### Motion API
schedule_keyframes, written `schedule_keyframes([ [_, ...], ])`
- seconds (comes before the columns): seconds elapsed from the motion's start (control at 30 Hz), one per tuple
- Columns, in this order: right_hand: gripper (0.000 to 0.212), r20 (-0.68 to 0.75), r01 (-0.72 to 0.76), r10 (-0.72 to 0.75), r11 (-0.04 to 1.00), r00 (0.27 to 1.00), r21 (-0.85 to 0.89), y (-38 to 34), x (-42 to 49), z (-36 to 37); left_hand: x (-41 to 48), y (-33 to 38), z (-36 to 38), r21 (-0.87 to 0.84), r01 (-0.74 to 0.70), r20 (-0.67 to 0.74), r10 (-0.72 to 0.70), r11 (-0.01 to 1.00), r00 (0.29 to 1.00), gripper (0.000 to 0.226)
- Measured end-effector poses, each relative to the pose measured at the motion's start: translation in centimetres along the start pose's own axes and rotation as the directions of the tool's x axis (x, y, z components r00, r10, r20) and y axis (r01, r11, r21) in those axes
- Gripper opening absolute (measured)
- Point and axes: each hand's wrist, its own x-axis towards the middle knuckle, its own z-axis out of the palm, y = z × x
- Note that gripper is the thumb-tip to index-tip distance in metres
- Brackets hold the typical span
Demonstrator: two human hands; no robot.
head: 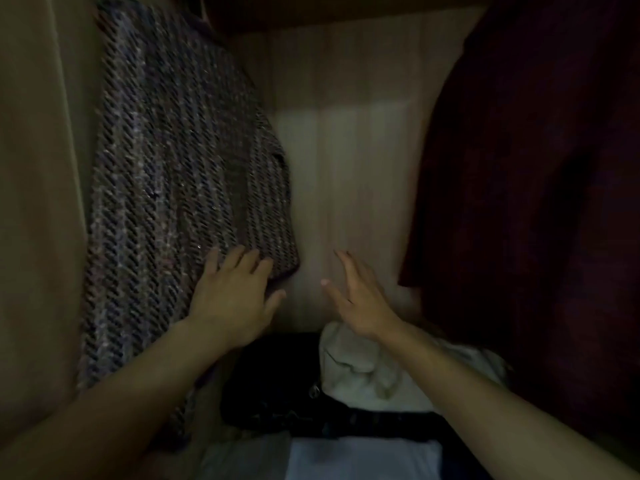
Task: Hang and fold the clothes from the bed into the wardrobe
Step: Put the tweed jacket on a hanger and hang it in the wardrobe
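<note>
Inside the dim wardrobe (34,202), the left grip (232,299) is laid flat, fingers straight, against the lower edge of the woven purple-grey garment (173,168) hung at the left. The right grip (360,306) is held released, fingers spread, before the back panel (346,161), with nothing grasped. A dark maroon garment (536,168) is hung at the right. Below, a black garment (270,386) and a crumpled white garment (363,374) are piled, with a pale cloth (363,459) nearest.
</note>
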Motion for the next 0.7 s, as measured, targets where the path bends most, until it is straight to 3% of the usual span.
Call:
schedule_keyframes([
  [0.13, 0.070, 0.069, -0.039, 0.049, 0.989, 0.996, -0.139, -1.6, -6.5, -5.0, -2.6, 2.8, 0.0, -0.167, -0.036, 0.058, 0.046, 0.985, 0.997, 0.074],
  [0.3, 0.070, 0.055, -0.032, 0.055, 0.932, 0.997, -0.360, -3.3, -12.1, -11.2, -5.3, 5.8, -2.6, -0.343, -0.062, 0.032, 0.078, 0.937, 0.996, 0.070],
  [0.7, 0.068, 0.016, -0.112, 0.125, 0.932, 0.992, -0.345, -5.8, -24.8, -20.7, -14.1, 12.7, -10.6, -0.434, -0.080, 0.003, 0.090, 0.898, 0.996, 0.092],
])
